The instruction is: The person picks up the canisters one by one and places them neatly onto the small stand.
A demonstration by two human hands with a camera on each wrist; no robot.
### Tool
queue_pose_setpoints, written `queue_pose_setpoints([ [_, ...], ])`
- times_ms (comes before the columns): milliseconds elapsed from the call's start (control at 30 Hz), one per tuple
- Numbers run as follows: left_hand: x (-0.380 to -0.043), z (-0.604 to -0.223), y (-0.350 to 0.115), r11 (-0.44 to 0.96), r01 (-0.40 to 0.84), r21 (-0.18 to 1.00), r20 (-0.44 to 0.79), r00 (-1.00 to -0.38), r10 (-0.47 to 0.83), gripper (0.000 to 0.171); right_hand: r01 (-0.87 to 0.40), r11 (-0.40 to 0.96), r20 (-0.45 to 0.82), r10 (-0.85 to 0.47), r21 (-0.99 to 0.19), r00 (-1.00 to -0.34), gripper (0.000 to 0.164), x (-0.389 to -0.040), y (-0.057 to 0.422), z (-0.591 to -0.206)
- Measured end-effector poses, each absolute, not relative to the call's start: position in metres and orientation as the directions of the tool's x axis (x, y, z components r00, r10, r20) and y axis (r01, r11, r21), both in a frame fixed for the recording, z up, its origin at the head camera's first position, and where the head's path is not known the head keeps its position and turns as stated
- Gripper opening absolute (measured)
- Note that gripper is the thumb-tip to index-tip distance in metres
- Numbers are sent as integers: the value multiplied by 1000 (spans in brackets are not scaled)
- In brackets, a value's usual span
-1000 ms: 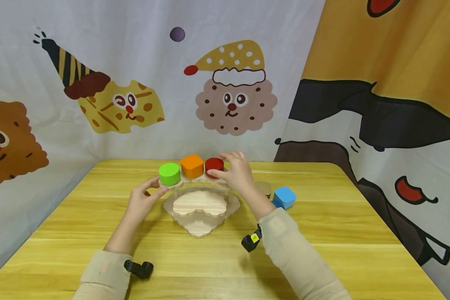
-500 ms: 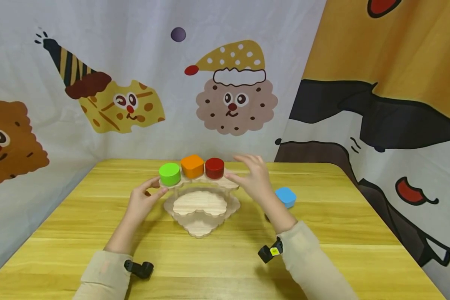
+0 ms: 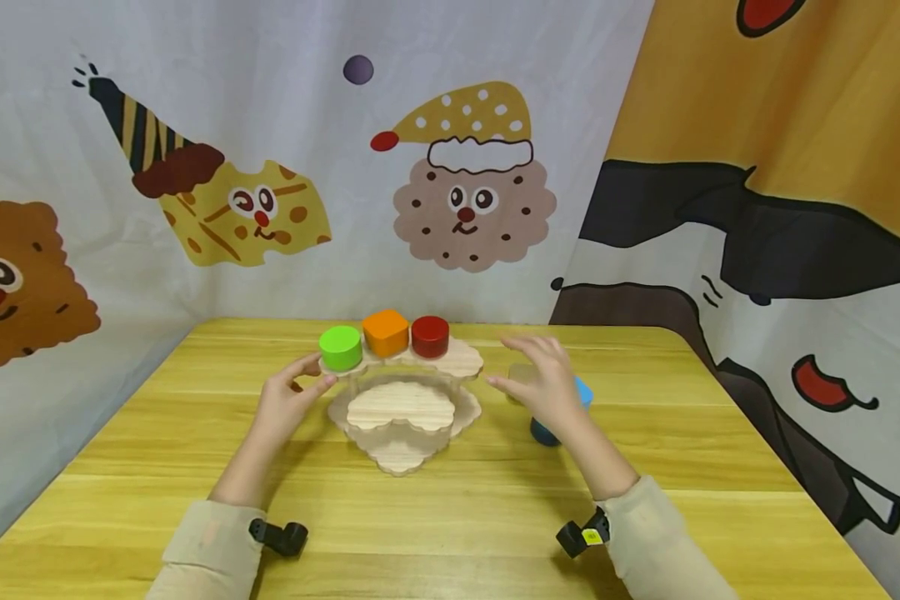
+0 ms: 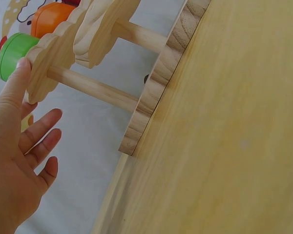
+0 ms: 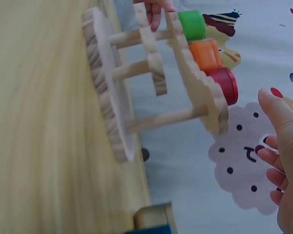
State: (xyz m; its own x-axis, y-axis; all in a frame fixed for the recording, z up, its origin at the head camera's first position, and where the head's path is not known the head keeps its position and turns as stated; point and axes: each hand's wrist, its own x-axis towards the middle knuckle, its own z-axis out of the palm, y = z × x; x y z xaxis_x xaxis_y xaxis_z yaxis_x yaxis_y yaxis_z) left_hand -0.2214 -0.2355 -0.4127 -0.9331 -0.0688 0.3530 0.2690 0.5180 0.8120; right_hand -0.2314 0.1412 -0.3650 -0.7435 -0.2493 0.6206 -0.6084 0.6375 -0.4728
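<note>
A two-tiered wooden stand [image 3: 401, 406] with scalloped edges stands at the table's middle. On its curved upper tier sit a green round block [image 3: 341, 348], an orange rounded-square block [image 3: 386, 333] and a red round block [image 3: 430, 337]. My left hand [image 3: 288, 406] pinches the left end of that tier, thumb [image 4: 18, 80] beside the green block and the other fingers spread below. To the right of the stand my right hand [image 3: 546, 385] is in the air, thumb and fingers apart, holding nothing. The right wrist view shows it away from the red block [image 5: 223, 85].
Near and partly behind my right hand are a tan block [image 3: 521, 383], a light blue block [image 3: 585, 392] and a dark blue block [image 3: 544, 432]. A printed curtain [image 3: 270, 83] hangs behind the wooden table [image 3: 405, 533].
My right hand has let go of the red block, which stays on the upper tier, and has moved right toward the loose blocks. My left hand keeps its place on the stand.
</note>
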Motion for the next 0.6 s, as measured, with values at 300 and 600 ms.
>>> queue_pose_setpoints([
  [300,-221,-412,-235,518,258,816,342,-937,-71,55,-609,662,598,-292,-438,-747,61,-224,168,-382],
  [600,-221,-412,-236,524,268,808,353,-933,-69,54,-557,692,532,-287,-460,-796,61,-220,188,-399],
])
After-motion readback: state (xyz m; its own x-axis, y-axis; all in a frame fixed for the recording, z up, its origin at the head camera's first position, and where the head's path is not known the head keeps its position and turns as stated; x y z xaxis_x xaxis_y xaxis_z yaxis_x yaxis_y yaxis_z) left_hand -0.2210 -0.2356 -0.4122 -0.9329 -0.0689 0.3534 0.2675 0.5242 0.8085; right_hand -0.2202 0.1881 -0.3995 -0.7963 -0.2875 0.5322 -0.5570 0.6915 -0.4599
